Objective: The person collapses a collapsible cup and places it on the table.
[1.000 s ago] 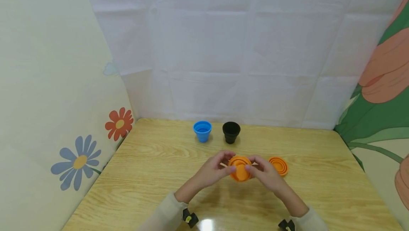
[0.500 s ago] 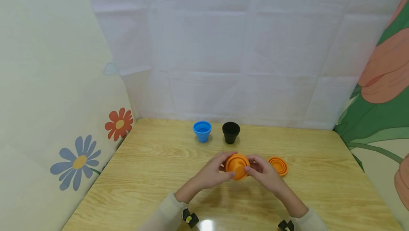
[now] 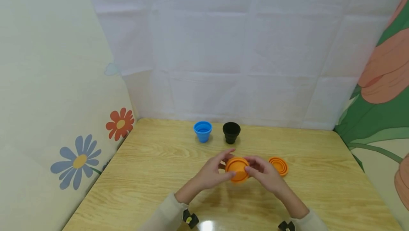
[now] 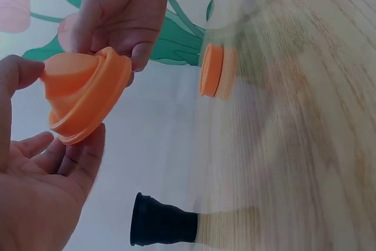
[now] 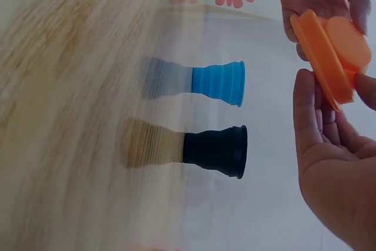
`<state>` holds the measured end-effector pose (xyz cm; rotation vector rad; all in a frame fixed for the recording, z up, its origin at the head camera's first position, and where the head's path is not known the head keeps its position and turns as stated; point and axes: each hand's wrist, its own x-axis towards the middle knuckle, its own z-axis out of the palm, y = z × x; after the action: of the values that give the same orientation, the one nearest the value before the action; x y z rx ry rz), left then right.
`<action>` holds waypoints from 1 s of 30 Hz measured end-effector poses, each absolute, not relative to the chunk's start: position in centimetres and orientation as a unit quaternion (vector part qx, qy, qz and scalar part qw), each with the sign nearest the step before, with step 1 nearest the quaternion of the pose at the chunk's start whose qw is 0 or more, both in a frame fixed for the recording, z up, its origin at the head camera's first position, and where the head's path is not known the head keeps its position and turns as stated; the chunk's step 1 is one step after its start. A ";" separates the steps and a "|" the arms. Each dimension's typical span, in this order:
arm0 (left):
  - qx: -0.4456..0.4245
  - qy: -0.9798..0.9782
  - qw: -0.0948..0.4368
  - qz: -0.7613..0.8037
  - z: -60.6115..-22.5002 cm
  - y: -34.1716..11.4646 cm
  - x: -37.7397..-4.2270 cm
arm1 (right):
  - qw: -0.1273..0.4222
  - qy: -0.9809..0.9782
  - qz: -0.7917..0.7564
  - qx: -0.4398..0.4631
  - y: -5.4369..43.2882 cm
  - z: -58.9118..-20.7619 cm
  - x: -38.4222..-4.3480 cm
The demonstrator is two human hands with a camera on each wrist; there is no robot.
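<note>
Between both hands, above the table, is an orange collapsible cup (image 3: pixel 237 170), partly unfolded and lopsided, its base toward the person. My left hand (image 3: pixel 213 171) grips its left side, thumb near the base and fingers at the rim, as the left wrist view shows the cup (image 4: pixel 88 95) tilted. My right hand (image 3: pixel 266 174) pinches the right side with thumb and fingers. Just past the right hand, a second orange collapsible cup (image 3: pixel 278 166) lies folded flat on the table. Some fingertips are hidden behind the held cup.
A blue cup (image 3: pixel 202 132) and a black cup (image 3: pixel 231 132) stand upright, expanded, toward the back of the wooden table (image 3: pixel 153 163). A white cloth (image 3: pixel 204 64) hangs behind the table. Flower-patterned walls flank it.
The held orange cup has tipped and shifted slightly left; its base now looks broader and less slanted. Both hands keep their hold, the thumbs moving slightly. The other cups have stayed put.
</note>
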<state>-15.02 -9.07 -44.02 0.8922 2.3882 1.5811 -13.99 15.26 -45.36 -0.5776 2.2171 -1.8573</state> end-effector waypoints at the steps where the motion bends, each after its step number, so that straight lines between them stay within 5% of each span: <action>1: 0.294 0.788 0.070 0.536 -44.0 -9.1 -15.0 | 0.098 0.744 -0.634 -0.186 15.3 -45.3 -14.0; 23: 0.335 0.712 0.109 0.608 -44.2 -10.0 -15.5 | 0.075 0.692 -0.708 -0.121 14.6 -45.6 -13.5; 30: 0.288 0.736 0.143 0.596 -44.2 -10.3 -15.8 | 0.080 0.680 -0.717 -0.132 14.4 -45.6 -13.4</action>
<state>-15.76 -10.26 -44.16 0.8293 2.1221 1.7193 -13.45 14.41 -45.56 -0.3963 2.0345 -2.1432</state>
